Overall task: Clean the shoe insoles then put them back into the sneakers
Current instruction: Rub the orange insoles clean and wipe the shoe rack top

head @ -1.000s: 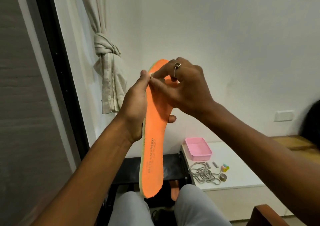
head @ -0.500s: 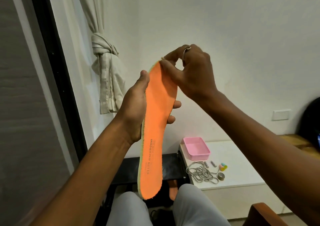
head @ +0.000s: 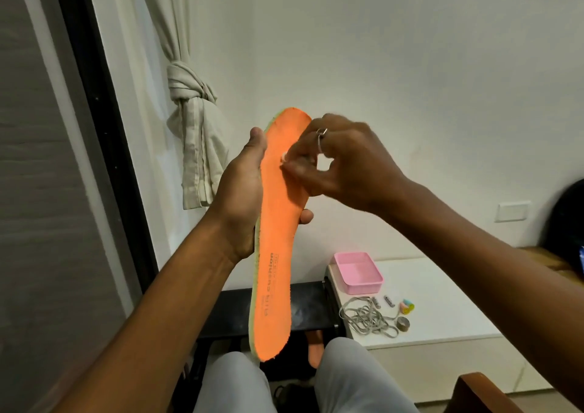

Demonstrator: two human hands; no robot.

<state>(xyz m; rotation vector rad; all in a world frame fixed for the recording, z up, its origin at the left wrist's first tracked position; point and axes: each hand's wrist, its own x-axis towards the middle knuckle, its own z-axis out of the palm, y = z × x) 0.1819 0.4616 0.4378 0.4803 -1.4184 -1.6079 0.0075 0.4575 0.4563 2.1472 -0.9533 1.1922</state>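
Orange insole point(head: 278, 238) upright, left hand point(head: 241, 191) gripping its middle from behind, right hand point(head: 347, 169) pinching at its upper face

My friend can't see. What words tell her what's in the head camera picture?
A person's left hand holds an orange insole nearly upright while the right hand pinches a small white bit, too blurred to name, against its upper part. Below sit a pink tray and grey laces on a white table.

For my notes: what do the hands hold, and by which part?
Left hand grips the orange insole around its middle. Right hand touches its upper part; pinch unclear.
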